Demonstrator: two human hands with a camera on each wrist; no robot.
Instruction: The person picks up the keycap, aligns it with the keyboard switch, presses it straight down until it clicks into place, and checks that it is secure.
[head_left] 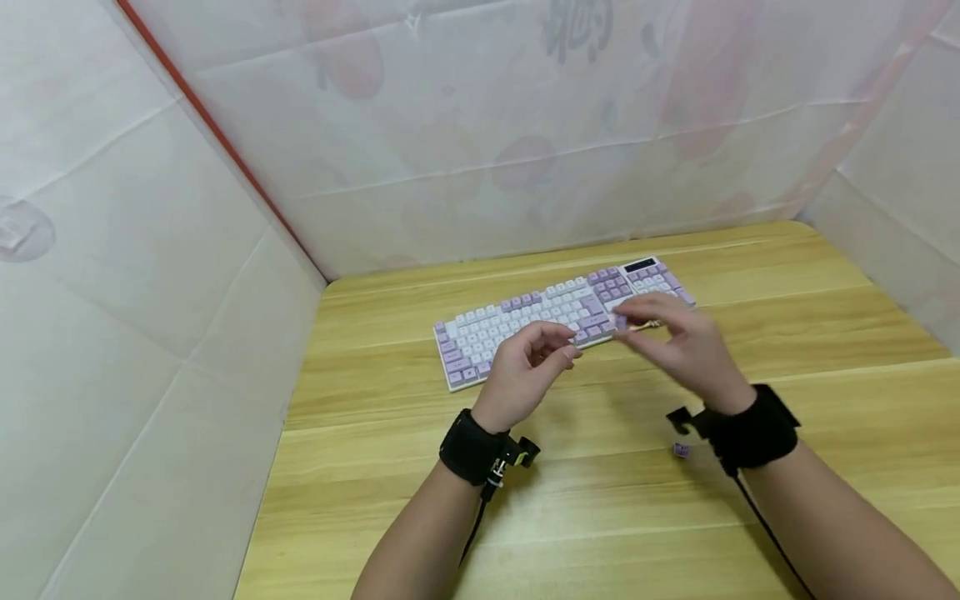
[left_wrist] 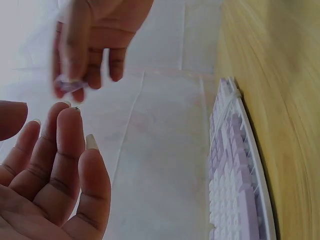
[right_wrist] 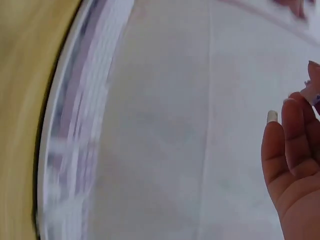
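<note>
My right hand point(head_left: 675, 346) pinches a small purple keycap point(right_wrist: 311, 95) between thumb and fingers, above the front edge of the keyboard. The keyboard point(head_left: 517, 333), white with white and purple keys, lies at a slant on the table. To the left, my left hand point(head_left: 521, 371) hovers in front of the keyboard, its fingers loosely bent with a gap to the thumb and nothing held. In the left wrist view the right hand's keycap point(left_wrist: 70, 84) shows blurred just above the left fingertips point(left_wrist: 70, 125).
Another small purple keycap point(head_left: 681, 450) lies on the wooden table point(head_left: 360, 467), near the right wrist strap point(head_left: 753, 429). A cable point(head_left: 655, 323) shows by the keyboard's front edge. Pale sheeting point(head_left: 465, 125) walls the table at the back and sides.
</note>
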